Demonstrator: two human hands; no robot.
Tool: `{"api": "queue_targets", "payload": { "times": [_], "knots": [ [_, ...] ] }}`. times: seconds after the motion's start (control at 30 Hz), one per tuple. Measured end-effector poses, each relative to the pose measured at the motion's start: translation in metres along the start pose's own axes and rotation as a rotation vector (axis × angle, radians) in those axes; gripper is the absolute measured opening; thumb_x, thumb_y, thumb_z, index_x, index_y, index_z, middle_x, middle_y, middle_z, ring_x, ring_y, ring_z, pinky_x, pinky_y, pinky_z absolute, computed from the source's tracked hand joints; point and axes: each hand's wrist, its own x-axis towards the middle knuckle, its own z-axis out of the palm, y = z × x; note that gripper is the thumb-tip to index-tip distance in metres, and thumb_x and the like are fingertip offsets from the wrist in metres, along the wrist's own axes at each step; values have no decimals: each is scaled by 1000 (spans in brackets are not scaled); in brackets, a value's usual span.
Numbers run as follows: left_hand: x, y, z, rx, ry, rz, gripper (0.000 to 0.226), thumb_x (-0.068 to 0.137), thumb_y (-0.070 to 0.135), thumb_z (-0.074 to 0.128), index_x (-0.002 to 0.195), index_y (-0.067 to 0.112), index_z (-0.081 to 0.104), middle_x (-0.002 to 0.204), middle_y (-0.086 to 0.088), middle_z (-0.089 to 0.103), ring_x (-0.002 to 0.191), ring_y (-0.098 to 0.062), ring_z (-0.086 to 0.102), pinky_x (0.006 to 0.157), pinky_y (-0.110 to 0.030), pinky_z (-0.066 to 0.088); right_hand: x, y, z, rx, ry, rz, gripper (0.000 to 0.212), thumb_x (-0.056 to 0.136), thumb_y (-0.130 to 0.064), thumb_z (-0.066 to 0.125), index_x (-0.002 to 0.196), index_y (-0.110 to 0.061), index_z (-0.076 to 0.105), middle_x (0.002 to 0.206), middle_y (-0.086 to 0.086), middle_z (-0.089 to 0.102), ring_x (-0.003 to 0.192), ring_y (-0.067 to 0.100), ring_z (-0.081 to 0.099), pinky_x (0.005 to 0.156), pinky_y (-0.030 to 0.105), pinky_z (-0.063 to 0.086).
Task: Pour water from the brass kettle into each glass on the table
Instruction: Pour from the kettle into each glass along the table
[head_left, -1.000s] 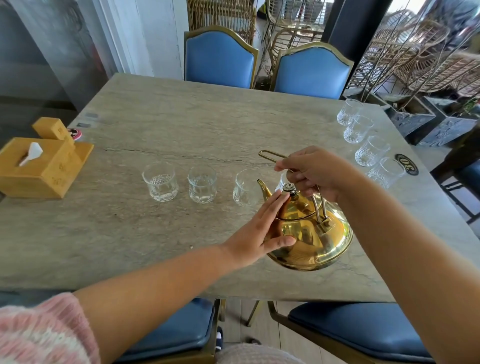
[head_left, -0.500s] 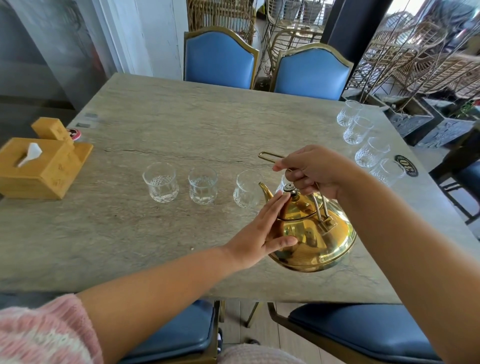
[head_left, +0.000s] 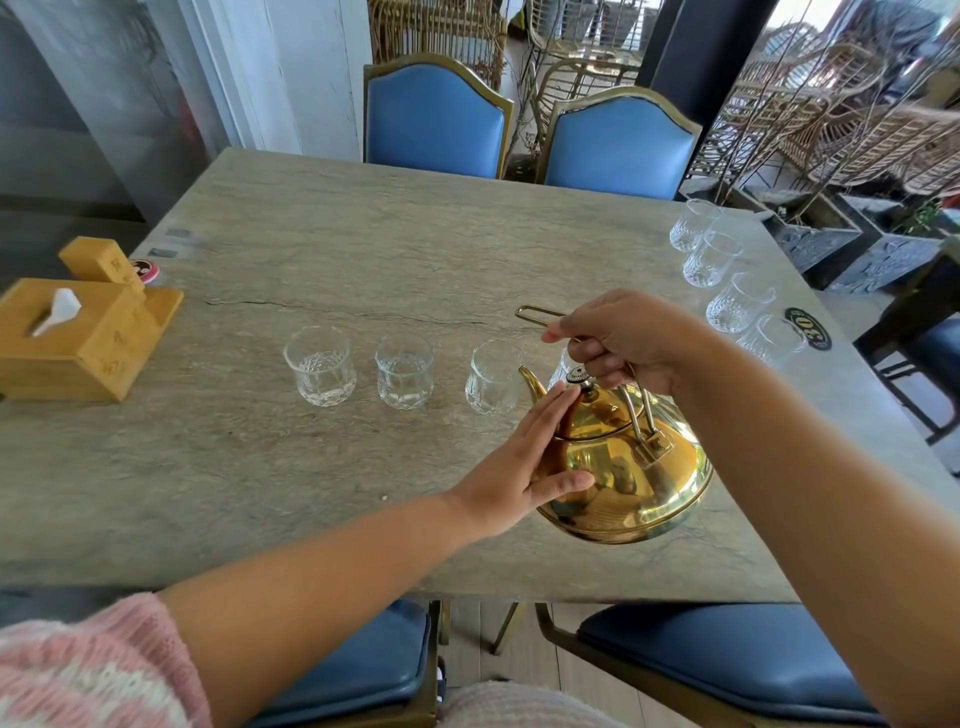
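Brass first: saw the brass kettle (head_left: 628, 483), round-bellied and mirror-polished, tilted with its spout (head_left: 531, 382) toward the far left, over the near right part of the table (head_left: 363, 249). Noted grey veined stone for that top, matte, with a thin crack across the middle. Found the right hand (head_left: 623, 338) above the kettle, fingers curled tight round the thin looped wire handle (head_left: 535, 314), wrist bent, forearm reaching in from the near right. Found the left hand (head_left: 511, 475) flat against the kettle's left side, fingers straight and together, tips by the dark lid knob (head_left: 577, 376), thumb spread across the belly; clasped nothing. Counted a row of glasses (head_left: 319, 366) left of the spout, clear, squat, cut with a diamond pattern; made out a fourth only partly, behind the right hand. Could not tell of any water at the spout. Counted four more glasses (head_left: 740, 301) of the same cut along the far right edge. Spotted a wooden tissue box (head_left: 78, 343) at the left edge and a fuzzy pink sleeve (head_left: 78, 665) at the near left corner
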Motion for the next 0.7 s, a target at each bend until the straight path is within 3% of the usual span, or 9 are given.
{"api": "queue_targets", "payload": {
  "times": [0.27, 0.7],
  "knots": [
    [0, 2, -1, -6, -2, 6, 80, 80, 62, 43, 141, 46, -6, 157, 16, -9, 138, 9, -4, 100, 1, 9, 0, -2, 0, -10, -5, -3, 15, 95, -12, 50, 92, -2, 61, 39, -6, 37, 29, 3, 29, 31, 14, 25],
    [-1, 3, -1, -25, 16, 17, 79, 79, 65, 42, 140, 49, -5, 155, 20, -8, 136, 11, -3, 101, -4, 11, -1, -6, 0, -35, -16, -6, 16, 94, -11, 52, 98, 0, 61, 37, -7, 38, 29, 4, 29, 32, 14, 25]
  ]
}}
